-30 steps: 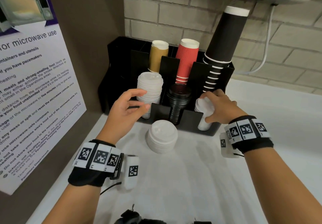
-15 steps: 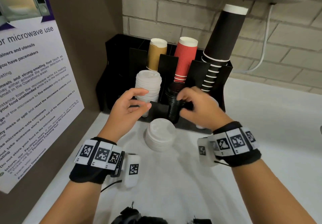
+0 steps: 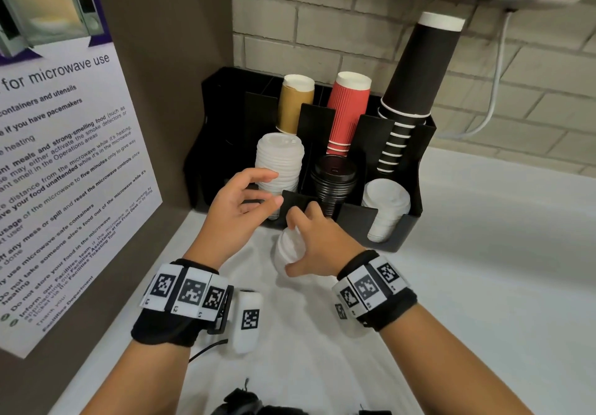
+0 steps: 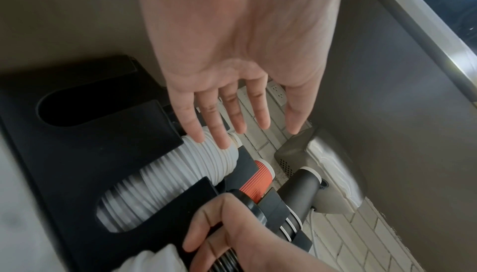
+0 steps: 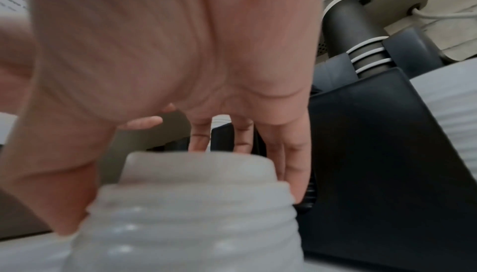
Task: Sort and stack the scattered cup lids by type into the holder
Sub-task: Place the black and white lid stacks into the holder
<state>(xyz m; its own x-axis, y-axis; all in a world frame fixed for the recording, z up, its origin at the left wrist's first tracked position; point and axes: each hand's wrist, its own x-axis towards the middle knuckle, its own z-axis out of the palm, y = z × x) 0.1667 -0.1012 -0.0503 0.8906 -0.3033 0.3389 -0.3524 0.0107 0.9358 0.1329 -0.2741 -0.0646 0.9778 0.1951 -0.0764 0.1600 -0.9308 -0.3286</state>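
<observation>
- Since half a second ago the right hand [image 3: 314, 246] has left the black lid stack [image 3: 333, 182] in the holder's middle front slot and come down over the loose white lid stack [image 3: 288, 253] on the bench [image 3: 483, 269].
- Right hand fingers [image 5: 294, 166] reach down the far side of that stack and the thumb down its near side, spread around it. Contact is likely but too blurred in the right wrist view to confirm a firm grip.
- Left hand [image 3: 237, 208] unchanged in place: hovers in front of the tall white lid stack [image 3: 280, 163] in the left front slot, fingers [image 4: 214, 125] apart and relaxed, holding nothing.
- Loose white lid stack: translucent white plastic, round domed tops, ridged rims nested into a short ribbed column. It stands on the bench just in front of the holder [image 3: 403, 230], outside it.
- Holder: matte black plastic with flat upright dividers.
- Right front slot carries a shorter stack of white lids [image 3: 385, 208].
- Black lids are glossy, nested, with raised rims.
- Rear slots: smooth tan paper cups [image 3: 295, 104], ribbed red cups [image 3: 346, 114], and tall matte black cups [image 3: 419, 69] with white rims, leaning right.
- Bench is smooth and white; a painted brick wall [image 3: 322, 20] stands behind, and a printed microwave notice [image 3: 64, 156] hangs at left.
</observation>
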